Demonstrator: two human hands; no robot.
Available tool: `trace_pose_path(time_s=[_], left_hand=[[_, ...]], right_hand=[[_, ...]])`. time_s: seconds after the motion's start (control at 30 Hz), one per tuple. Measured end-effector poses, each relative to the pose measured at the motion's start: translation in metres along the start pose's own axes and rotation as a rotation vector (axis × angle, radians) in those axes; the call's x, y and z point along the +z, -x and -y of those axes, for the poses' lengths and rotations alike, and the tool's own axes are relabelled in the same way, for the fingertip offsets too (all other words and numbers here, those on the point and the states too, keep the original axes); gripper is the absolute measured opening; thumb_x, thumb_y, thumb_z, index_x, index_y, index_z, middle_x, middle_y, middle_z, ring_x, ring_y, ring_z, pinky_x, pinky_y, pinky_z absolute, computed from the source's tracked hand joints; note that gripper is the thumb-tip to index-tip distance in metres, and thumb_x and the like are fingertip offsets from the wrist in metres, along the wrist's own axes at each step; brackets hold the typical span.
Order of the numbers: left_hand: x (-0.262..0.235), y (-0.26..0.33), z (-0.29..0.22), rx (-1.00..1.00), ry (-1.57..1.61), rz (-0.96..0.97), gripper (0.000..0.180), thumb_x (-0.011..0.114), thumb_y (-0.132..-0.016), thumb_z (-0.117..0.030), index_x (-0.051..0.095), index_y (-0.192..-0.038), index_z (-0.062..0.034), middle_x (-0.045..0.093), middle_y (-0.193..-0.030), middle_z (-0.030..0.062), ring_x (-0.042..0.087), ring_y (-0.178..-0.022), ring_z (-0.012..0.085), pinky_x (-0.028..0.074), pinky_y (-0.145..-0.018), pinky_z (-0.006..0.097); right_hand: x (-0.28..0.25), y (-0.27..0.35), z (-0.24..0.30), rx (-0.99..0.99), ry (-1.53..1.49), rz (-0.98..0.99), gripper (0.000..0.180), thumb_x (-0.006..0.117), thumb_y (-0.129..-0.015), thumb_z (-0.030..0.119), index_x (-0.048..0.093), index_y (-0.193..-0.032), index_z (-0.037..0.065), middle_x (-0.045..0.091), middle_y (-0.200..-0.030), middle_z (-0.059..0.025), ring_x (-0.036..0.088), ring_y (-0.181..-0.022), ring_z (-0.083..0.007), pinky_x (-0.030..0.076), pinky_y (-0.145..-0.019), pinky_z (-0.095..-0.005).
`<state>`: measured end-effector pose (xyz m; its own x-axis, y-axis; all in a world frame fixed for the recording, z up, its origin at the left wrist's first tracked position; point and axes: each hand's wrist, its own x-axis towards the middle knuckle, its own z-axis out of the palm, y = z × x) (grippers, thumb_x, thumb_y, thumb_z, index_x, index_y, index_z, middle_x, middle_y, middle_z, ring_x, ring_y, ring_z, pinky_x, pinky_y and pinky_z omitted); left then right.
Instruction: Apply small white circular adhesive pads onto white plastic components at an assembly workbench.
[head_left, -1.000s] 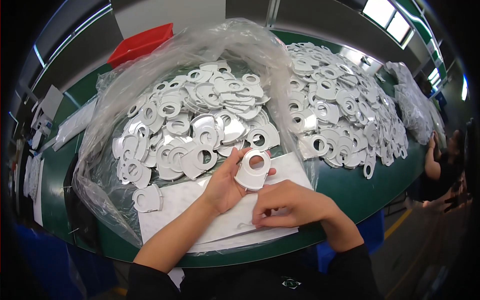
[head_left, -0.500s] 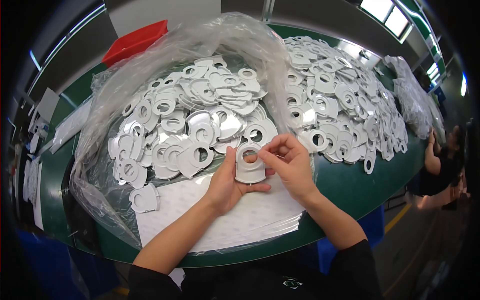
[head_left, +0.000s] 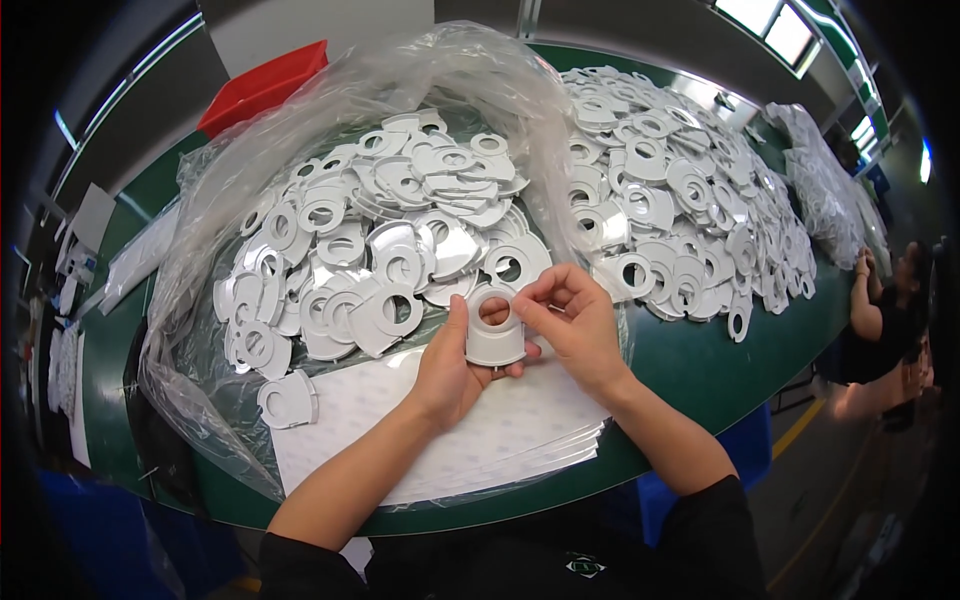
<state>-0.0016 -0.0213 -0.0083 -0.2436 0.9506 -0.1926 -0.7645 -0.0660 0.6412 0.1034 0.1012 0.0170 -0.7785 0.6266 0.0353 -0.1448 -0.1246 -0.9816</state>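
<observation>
A white plastic part with a round hole and a flared lower edge rests upright in my left hand. My left thumb presses its left side, and the fingers curl behind it. At the part's upper right, my right hand pinches with thumb and forefinger against the ring's rim. Whether a thin film or only the rim is in that pinch, I cannot make out. Below both hands lies a stack of white sheets. Just beyond, similar white parts are heaped in an opened clear plastic bag.
A second heap of white parts covers the right of the green table. One loose part lies left of the sheets. A red bin stands at the back left, a crumpled plastic bag at the far right. Another person is at the right.
The fingers of my left hand have curled in further behind the part. My right hand stays pinched at its upper right rim. The view has shifted slightly.
</observation>
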Motion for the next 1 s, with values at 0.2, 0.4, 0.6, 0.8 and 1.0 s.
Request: trace_pose_path(time_s=[0.2,0.4,0.6,0.8,1.0], left_hand=[[0.0,0.0,0.0,-0.004,0.007,-0.005,0.058,0.016,-0.099,-0.05,0.043,-0.123,-0.0043,0.053,-0.119,0.01,0.06,-0.096,0.0267,0.048,-0.072,0.034],[0.0,0.0,0.0,0.0,0.005,-0.004,0.057,0.016,-0.1,-0.049,0.043,-0.123,-0.0044,0.053,-0.118,0.0097,0.06,-0.096,0.0263,0.048,-0.071,0.034],[-0.001,-0.001,0.0,0.004,0.006,0.01,0.058,0.017,-0.099,-0.05,0.043,-0.123,-0.0039,0.054,-0.117,0.0097,0.06,-0.096,0.0258,0.048,-0.071,0.034],[0.003,0.0,-0.002,0.024,-0.02,0.006,0.046,0.03,-0.1,-0.043,0.044,-0.12,-0.0032,0.054,-0.115,0.0092,0.061,-0.092,0.0225,0.048,-0.067,0.031],[0.009,0.001,-0.004,0.028,-0.111,-0.039,0.026,0.045,-0.098,-0.023,0.046,-0.116,-0.0046,0.057,-0.106,0.0081,0.062,-0.086,0.018,0.048,-0.062,0.028]], right_hand=[[0.001,0.0,0.001,-0.002,-0.002,0.003,0.014,0.064,-0.085,0.003,0.052,-0.091,0.0,0.061,-0.082,-0.0067,0.055,-0.057,-0.0049,0.044,-0.048,-0.0166],[0.001,0.0,0.0,-0.006,0.004,0.008,0.014,0.064,-0.085,0.003,0.052,-0.091,0.0,0.061,-0.081,-0.0068,0.055,-0.055,-0.0053,0.044,-0.048,-0.0167],[0.001,0.0,-0.001,-0.018,0.023,0.011,0.014,0.064,-0.084,0.003,0.053,-0.091,-0.001,0.061,-0.081,-0.0069,0.055,-0.054,-0.0053,0.044,-0.048,-0.0168],[0.001,0.0,-0.001,-0.017,0.033,0.016,0.014,0.064,-0.084,0.003,0.053,-0.091,-0.001,0.06,-0.08,-0.0065,0.055,-0.054,-0.0053,0.044,-0.048,-0.0168],[0.001,0.002,0.0,-0.016,0.049,0.027,0.013,0.064,-0.084,0.002,0.053,-0.09,-0.001,0.06,-0.079,-0.0057,0.055,-0.055,-0.005,0.044,-0.049,-0.0171]])
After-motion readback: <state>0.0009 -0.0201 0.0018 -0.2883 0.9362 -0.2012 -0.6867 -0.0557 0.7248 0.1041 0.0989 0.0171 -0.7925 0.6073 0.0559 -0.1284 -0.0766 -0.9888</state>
